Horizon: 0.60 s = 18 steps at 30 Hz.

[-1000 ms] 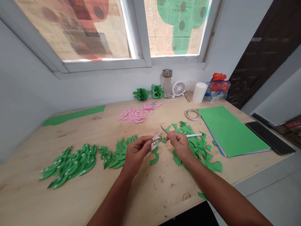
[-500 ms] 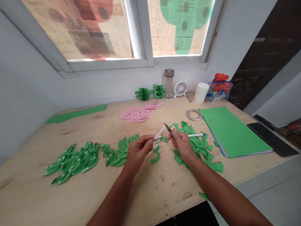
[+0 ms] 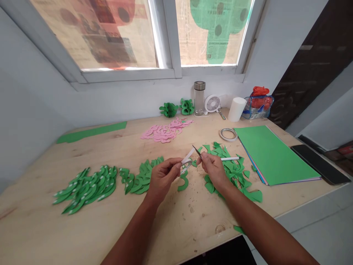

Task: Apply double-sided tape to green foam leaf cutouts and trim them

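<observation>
My left hand (image 3: 165, 176) pinches a small roll of white tape (image 3: 186, 167), with a free strip of tape (image 3: 188, 155) sticking up toward the right. My right hand (image 3: 213, 167) is closed around scissors (image 3: 196, 150); their dark blades point up and left, and the tips meet the end of the strip. The handles are hidden in my fingers. Below the tape roll a curved green paper piece (image 3: 183, 183) lies on the table. Left of my left hand are stacked green paper pieces (image 3: 142, 180).
Green pieces with white patches (image 3: 88, 187) lie at left, pink cut-outs (image 3: 162, 131) farther back. Green scraps (image 3: 234, 173) and a white pen (image 3: 229, 158) lie right, beside another tape roll (image 3: 228, 134), green sheets (image 3: 275, 154) and a phone (image 3: 320, 163). A glass bottle (image 3: 199, 99) and fan (image 3: 212, 104) stand behind.
The scissor blades have closed somewhat, their tips now at the end of the tape strip. Both hands stay in nearly the same place; the view has shifted slightly.
</observation>
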Each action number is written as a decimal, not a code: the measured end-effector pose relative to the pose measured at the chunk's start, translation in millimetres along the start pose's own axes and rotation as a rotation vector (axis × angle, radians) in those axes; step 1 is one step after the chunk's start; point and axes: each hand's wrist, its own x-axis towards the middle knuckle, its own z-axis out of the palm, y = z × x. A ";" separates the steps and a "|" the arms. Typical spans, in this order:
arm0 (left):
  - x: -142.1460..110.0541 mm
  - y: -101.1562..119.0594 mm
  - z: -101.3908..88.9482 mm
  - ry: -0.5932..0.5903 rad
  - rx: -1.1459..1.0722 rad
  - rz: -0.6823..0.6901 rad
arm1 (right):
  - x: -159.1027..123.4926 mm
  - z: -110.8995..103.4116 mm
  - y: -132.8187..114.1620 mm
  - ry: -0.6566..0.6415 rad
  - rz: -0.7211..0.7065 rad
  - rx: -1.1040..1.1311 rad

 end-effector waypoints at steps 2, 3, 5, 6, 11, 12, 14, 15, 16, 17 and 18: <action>-0.1 0.1 -0.4 -0.010 0.010 0.004 | -0.9 0.2 -2.2 -0.005 -0.042 -0.048; -0.2 0.1 -0.6 -0.019 0.014 0.006 | -1.3 0.2 -3.1 -0.009 -0.063 -0.073; -0.2 0.0 -0.9 -0.039 0.023 0.011 | -1.9 0.0 -3.8 -0.015 -0.103 -0.122; -0.3 0.0 -1.0 -0.046 0.027 0.014 | -2.2 -0.1 -3.6 -0.012 -0.121 -0.146; -0.2 -0.9 -1.0 -0.042 0.041 0.026 | -3.5 -0.6 -0.3 0.025 -0.182 -0.232; -0.1 -1.4 -1.0 -0.040 0.040 0.026 | -3.8 -0.6 0.2 0.031 -0.187 -0.240; 0.2 -2.5 -1.1 -0.039 0.035 0.028 | -4.1 -0.5 0.5 0.038 -0.192 -0.248; 0.4 -3.0 -1.2 -0.040 0.033 0.028 | -4.2 -0.5 0.5 0.041 -0.193 -0.250; 0.5 -3.3 -1.2 -0.041 0.032 0.027 | -4.2 -0.6 0.3 0.046 -0.195 -0.251; 0.5 -3.5 -1.2 -0.044 0.035 0.024 | -4.1 -0.7 0.1 0.050 -0.197 -0.254; 0.6 -3.5 -1.1 -0.047 0.040 0.022 | -4.0 -0.8 -0.1 0.053 -0.198 -0.257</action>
